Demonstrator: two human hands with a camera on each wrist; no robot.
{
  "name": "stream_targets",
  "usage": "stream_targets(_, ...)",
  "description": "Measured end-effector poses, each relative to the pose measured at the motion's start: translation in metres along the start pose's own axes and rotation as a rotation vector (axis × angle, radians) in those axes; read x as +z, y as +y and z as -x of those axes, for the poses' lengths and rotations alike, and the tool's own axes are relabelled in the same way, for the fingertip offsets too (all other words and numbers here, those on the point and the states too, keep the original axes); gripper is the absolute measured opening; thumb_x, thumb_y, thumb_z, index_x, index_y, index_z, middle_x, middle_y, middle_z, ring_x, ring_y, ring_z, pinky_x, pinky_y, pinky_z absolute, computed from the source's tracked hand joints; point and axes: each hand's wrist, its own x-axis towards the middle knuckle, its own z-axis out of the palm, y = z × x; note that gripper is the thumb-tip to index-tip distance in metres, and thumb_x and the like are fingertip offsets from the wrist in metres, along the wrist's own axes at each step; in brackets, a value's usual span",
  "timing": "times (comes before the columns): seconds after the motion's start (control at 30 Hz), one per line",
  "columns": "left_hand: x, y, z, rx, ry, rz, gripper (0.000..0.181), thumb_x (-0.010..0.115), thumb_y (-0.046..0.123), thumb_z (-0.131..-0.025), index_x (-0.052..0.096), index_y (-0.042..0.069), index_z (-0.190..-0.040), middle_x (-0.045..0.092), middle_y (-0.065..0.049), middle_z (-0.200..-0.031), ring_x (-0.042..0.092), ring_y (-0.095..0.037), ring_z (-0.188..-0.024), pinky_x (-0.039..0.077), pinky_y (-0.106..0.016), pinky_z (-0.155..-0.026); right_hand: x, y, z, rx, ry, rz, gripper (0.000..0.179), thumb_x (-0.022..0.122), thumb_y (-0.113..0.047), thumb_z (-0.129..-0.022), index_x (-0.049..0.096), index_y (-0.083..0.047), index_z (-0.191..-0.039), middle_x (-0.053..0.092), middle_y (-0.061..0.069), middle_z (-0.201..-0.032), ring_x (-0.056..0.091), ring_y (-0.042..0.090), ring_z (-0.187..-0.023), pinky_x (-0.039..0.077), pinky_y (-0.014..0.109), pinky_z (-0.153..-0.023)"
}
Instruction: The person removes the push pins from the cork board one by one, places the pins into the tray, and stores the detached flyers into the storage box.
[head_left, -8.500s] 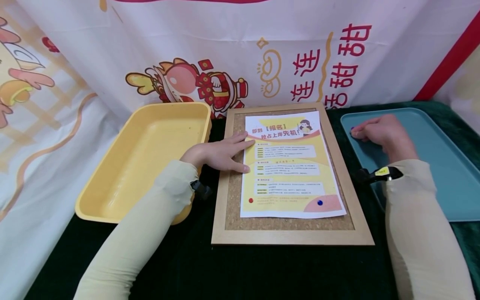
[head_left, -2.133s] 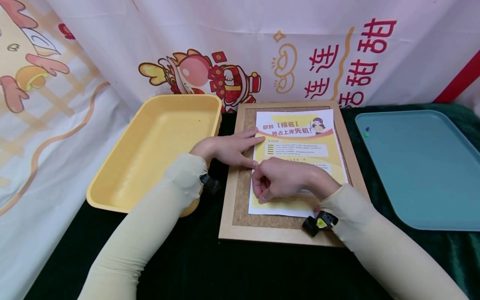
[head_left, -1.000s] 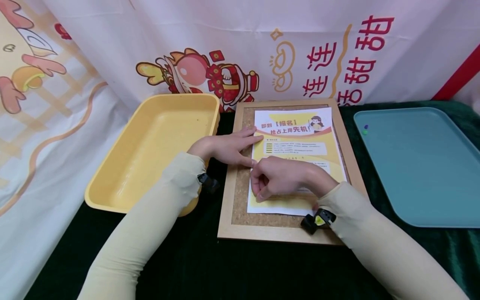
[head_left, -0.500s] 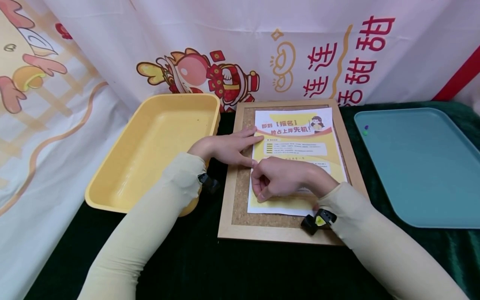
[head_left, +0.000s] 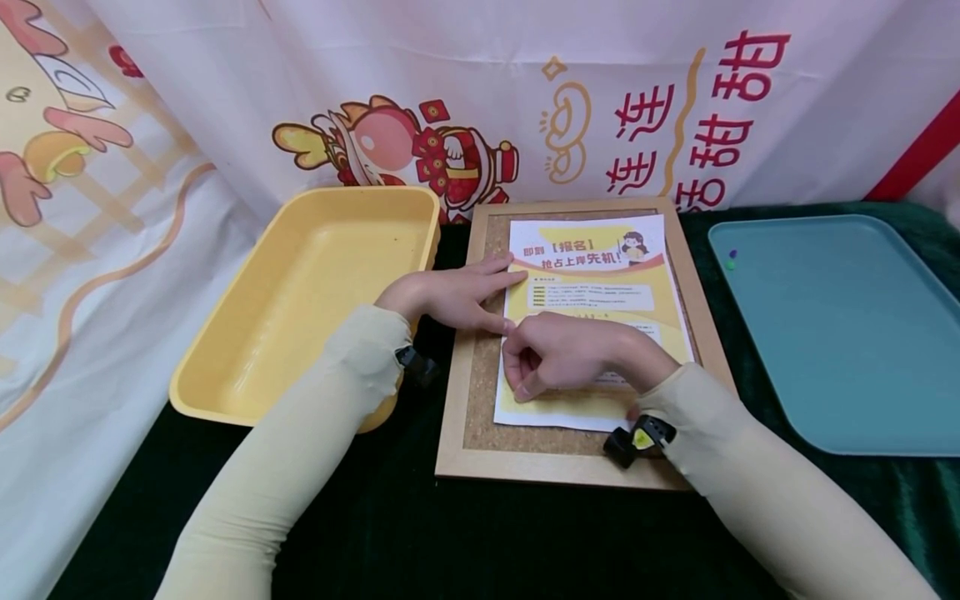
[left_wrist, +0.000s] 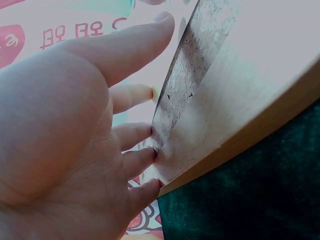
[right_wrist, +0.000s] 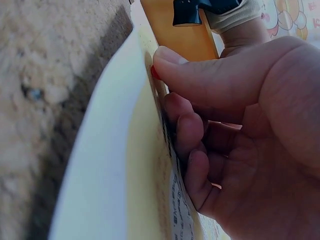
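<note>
A yellow-and-white printed poster (head_left: pixel 592 250) lies on a wood-framed cork board (head_left: pixel 480 400). My left hand (head_left: pixel 461 297), fingers spread, rests across the board's left frame with fingertips and thumb tip at the poster's left edge. My right hand (head_left: pixel 573 354) is over the lower left of the poster, fingers curled. In the right wrist view its thumb and index finger pinch a small red push pin (right_wrist: pixel 155 73) at the paper; the head view hides that pin. The poster's lower right is covered by my right wrist. A purple push pin (head_left: pixel 733 253) and a green push pin (head_left: pixel 731 265) lie on the blue tray.
The blue tray (head_left: pixel 840 350) is to the right of the board. A deep yellow bin (head_left: pixel 300 308) stands at the left, under my left forearm. Dark green cloth (head_left: pixel 420 533) covers the table, and a printed white curtain (head_left: pixel 465 50) hangs behind.
Since the oldest frame, my right hand has gone from the blue tray leftward to the red push pin. The left hand stays on the board. Over the last second, hardly anything moves.
</note>
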Motion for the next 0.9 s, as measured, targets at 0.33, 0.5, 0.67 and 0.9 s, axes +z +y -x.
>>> stream_targets(0.33, -0.0001, -0.0007, -0.0006, -0.012, -0.009, 0.001, 0.089, 0.061, 0.052, -0.105, 0.013, 0.020, -0.173, -0.011, -0.006, -0.181, -0.014, -0.024, -0.168, 0.004, -0.048, -0.137, -0.0001, -0.0007, -0.0002, 0.003, 0.005, -0.008, 0.012, 0.077, -0.014, -0.095, 0.073, -0.019, -0.086, 0.065, -0.004, -0.077, 0.057, 0.011, -0.071, 0.047, 0.029, -0.074)
stream_targets(0.5, -0.0003, -0.0005, -0.0004, -0.014, -0.011, 0.005, 0.088, 0.061, 0.052, -0.105, 0.013, 0.020, -0.173, -0.011, -0.006, -0.181, -0.014, -0.023, -0.168, 0.003, -0.048, -0.137, 0.0002, -0.0006, -0.0014, 0.009, 0.011, 0.000, 0.012, 0.077, -0.014, -0.095, 0.073, -0.020, -0.086, 0.065, -0.005, -0.077, 0.057, 0.011, -0.071, 0.047, 0.029, -0.075)
stream_targets(0.67, 0.0006, -0.0012, -0.0004, -0.009, -0.008, 0.004, 0.089, 0.061, 0.053, -0.105, 0.013, 0.020, -0.173, -0.011, -0.006, -0.181, -0.013, -0.024, -0.168, 0.003, -0.048, -0.137, -0.0001, -0.0011, -0.0008, -0.002, 0.006, -0.005, 0.011, 0.077, -0.014, -0.095, 0.073, -0.018, -0.086, 0.065, -0.004, -0.077, 0.057, 0.011, -0.071, 0.048, 0.029, -0.075)
stream_targets(0.9, 0.0001, -0.0017, -0.0007, 0.000, -0.005, -0.005, 0.089, 0.060, 0.053, -0.105, 0.013, 0.020, -0.173, -0.010, -0.007, -0.181, -0.012, -0.025, -0.168, 0.004, -0.048, -0.137, -0.0025, -0.0009, 0.0029, -0.003, 0.014, -0.002, 0.012, 0.077, -0.015, -0.096, 0.072, -0.020, -0.086, 0.066, -0.004, -0.080, 0.058, 0.012, -0.074, 0.049, 0.030, -0.077)
